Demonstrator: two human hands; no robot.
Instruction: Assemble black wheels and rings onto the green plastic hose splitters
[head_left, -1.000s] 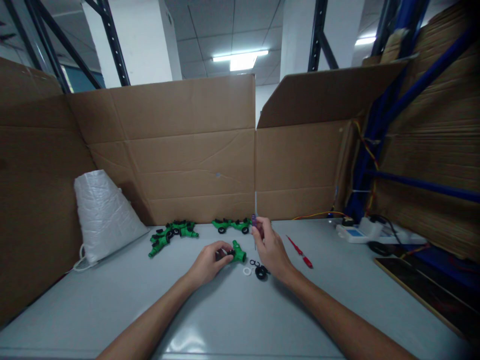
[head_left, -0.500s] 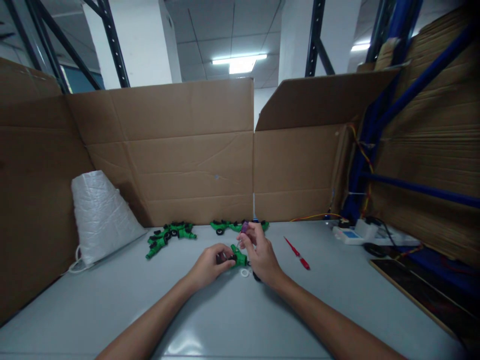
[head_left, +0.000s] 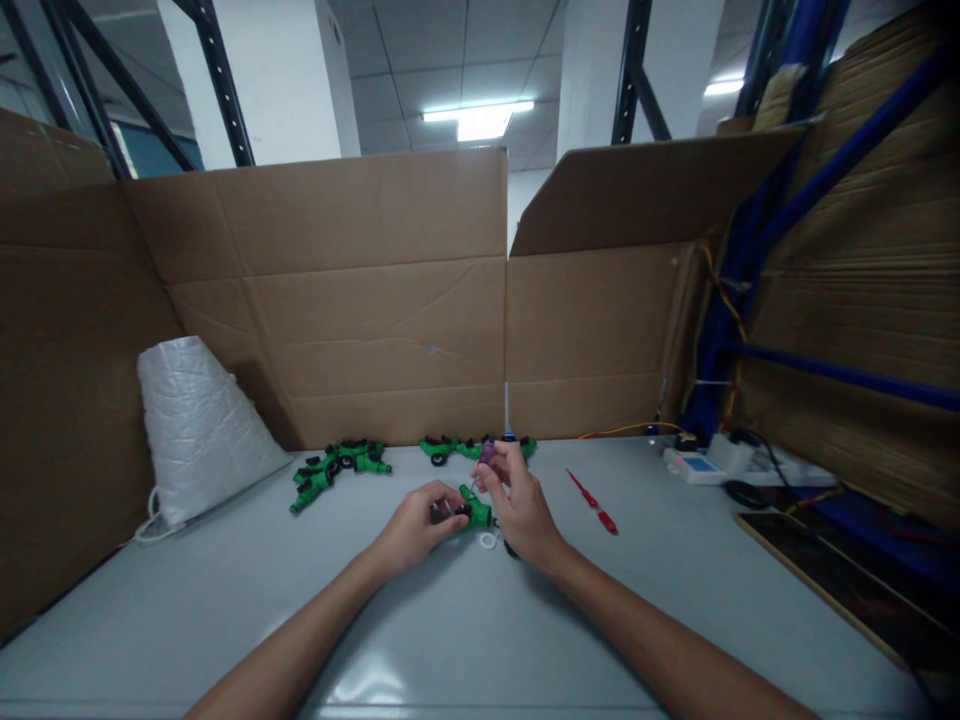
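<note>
My left hand (head_left: 421,520) is closed round the dark end of a green toy part (head_left: 478,512), which it holds just above the table. In my right hand (head_left: 523,505) is a small screwdriver with a purple handle (head_left: 487,452), pinched between the fingers. Its thin shaft points down at the top of the green part. A white ring (head_left: 487,541) lies on the table below the part. Beside it, a black wheel (head_left: 511,550) is partly hidden by my right hand.
Green toy pieces (head_left: 311,488) lie at the back left, others (head_left: 450,448) at the back middle. A red screwdriver (head_left: 592,502) lies to the right. A white bag (head_left: 202,430) stands left, a power strip (head_left: 697,467) right. Cardboard walls (head_left: 375,330) enclose the table (head_left: 465,640).
The whole view has shifted slightly. Both hands keep nearly the same pose around the green part and the purple screwdriver.
</note>
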